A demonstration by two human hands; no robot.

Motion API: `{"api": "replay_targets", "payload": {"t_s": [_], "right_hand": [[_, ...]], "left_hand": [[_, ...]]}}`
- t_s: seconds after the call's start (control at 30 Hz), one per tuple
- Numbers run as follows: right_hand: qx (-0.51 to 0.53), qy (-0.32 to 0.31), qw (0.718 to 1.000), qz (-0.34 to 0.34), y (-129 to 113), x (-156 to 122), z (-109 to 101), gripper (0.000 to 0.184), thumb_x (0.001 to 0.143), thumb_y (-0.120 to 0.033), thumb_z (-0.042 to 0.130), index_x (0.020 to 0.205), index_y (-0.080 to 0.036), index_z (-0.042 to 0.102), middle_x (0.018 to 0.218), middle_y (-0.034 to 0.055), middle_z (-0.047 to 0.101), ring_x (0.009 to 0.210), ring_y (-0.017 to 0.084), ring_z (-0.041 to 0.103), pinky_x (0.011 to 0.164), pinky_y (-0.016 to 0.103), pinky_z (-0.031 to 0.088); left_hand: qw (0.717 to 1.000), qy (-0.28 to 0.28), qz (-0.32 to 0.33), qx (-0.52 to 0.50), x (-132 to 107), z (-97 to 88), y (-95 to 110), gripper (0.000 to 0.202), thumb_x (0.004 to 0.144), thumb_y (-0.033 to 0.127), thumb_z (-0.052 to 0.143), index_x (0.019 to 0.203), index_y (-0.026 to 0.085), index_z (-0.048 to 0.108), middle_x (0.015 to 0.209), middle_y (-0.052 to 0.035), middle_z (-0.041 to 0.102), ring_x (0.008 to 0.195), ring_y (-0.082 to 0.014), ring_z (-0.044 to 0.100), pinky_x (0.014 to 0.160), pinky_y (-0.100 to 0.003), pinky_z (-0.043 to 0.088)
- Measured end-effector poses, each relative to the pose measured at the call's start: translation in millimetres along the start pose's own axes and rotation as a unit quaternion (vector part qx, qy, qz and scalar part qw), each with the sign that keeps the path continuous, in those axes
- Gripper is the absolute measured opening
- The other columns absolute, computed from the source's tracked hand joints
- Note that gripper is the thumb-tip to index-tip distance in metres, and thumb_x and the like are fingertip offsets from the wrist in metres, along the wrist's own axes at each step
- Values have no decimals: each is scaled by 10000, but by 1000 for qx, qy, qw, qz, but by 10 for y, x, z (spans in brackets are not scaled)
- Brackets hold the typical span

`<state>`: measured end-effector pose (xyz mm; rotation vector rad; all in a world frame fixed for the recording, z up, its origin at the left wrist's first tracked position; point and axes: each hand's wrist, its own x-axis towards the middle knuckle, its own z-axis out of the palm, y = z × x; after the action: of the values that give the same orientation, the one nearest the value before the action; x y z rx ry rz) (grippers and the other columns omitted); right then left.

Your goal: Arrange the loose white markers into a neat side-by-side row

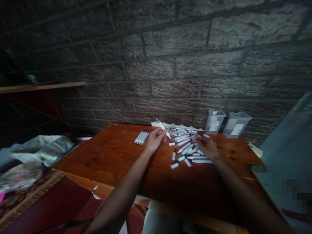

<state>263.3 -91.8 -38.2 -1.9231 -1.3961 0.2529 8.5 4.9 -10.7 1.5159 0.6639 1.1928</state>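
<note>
In the head view, my left hand (154,140) pinches a white marker (163,127), its greyish end pointing up and to the left. My right hand (207,147) is at the right side of a pile of white markers (183,139), fingertips drawn together among them. What those fingertips hold is too small to make out. Several loose white caps (175,165) lie at the pile's front edge, some with green or teal rims. Left of my left hand, several markers (141,137) lie side by side in a neat row.
Two clear plastic containers (237,126) with labels stand at the back right of the wooden table (102,156). A white wavy-edged strip (176,125) lies along the brick wall. Plastic bags (41,148) lie left of the table, below a wooden shelf (44,86).
</note>
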Motion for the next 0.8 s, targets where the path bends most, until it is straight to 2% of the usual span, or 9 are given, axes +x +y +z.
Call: {"api": "replay_targets", "payload": {"t_s": [0.1,0.2,0.27,0.37,0.47,0.57,0.67,0.8], "right_hand": [[-4,3,1000,7,-15,-6,-10,323,883,-416,501,922,-207,744,778,28,726,742,170,673,668,238,466],[-2,5,1000,-4,-9,-5,-5,320,885,-427,502,917,-216,740,784,22,728,751,169,673,673,238,471],[-3,1,1000,-10,4,-1,4,325,887,-435,498,911,-216,737,778,21,728,749,172,673,672,244,473],[-4,-3,1000,-13,24,5,15,331,886,-442,496,905,-215,737,794,25,734,756,175,675,692,256,479],[-4,4,1000,-18,31,4,19,335,883,-449,495,909,-222,740,797,25,736,755,175,672,693,260,482],[-1,0,1000,-25,16,-1,13,344,884,-452,490,910,-218,742,773,25,731,731,172,665,674,256,480],[-10,-7,1000,-10,-10,-7,0,336,882,-449,500,913,-220,744,779,25,730,743,176,668,678,258,479],[-16,-9,1000,-2,-18,-9,0,340,890,-452,500,936,-220,745,800,32,733,768,181,672,684,262,476]], "left_hand": [[996,32,12,86,34,-75,-83,409,834,543,601,707,154,593,613,22,569,553,-90,535,549,-200,445],[977,36,-3,210,64,-194,-149,395,845,550,566,747,172,627,643,-3,620,591,-136,586,583,-234,459],[945,37,5,324,66,-266,-147,353,863,507,554,807,180,673,718,-39,683,659,-170,627,642,-257,464],[882,49,8,469,38,-334,-78,318,874,460,552,929,200,726,904,-85,738,817,-219,667,741,-288,462],[817,80,-48,568,7,-377,0,297,883,429,534,979,242,744,982,-91,742,918,-253,671,775,-308,462],[766,77,-109,629,0,-418,28,239,857,374,560,929,266,761,979,-85,742,938,-255,669,775,-304,468],[757,66,-125,639,5,-438,18,221,838,360,582,928,266,761,980,-84,739,930,-248,667,767,-294,471],[780,39,-122,613,-1,-404,-12,214,817,335,619,969,247,743,985,-81,738,938,-235,659,785,-288,464]]}}
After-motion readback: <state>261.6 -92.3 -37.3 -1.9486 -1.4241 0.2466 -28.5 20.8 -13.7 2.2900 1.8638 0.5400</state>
